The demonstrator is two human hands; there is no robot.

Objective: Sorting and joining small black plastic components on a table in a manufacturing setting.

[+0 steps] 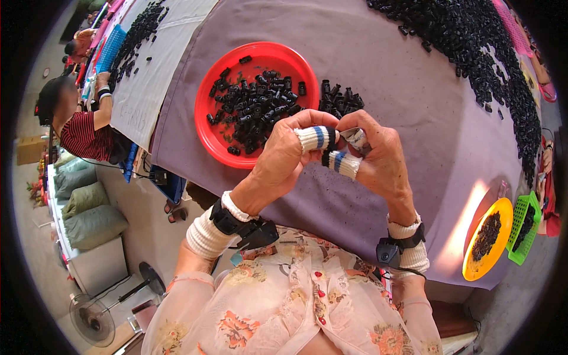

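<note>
My left hand (278, 151) and my right hand (384, 158) meet above the table, fingertips pinched close together. Both thumbs wear white knit sleeves with blue and black bands. Between my right thumb and fingers is a small, shiny grey-white piece (355, 139), its kind unclear. Whatever my left fingertips pinch is too small and covered to name. Just beyond them lies a pile of small black cylindrical parts (341, 99). A red round tray (208, 127) to the left holds more such black parts (254, 106).
A purple-grey cloth (349, 35) covers the table. A large heap of black parts (467, 41) spreads at the far right. A yellow plate (503, 219) and a green basket (520, 251) stand at the right edge. At left, another person (86, 121) sits by a blue basket (110, 50).
</note>
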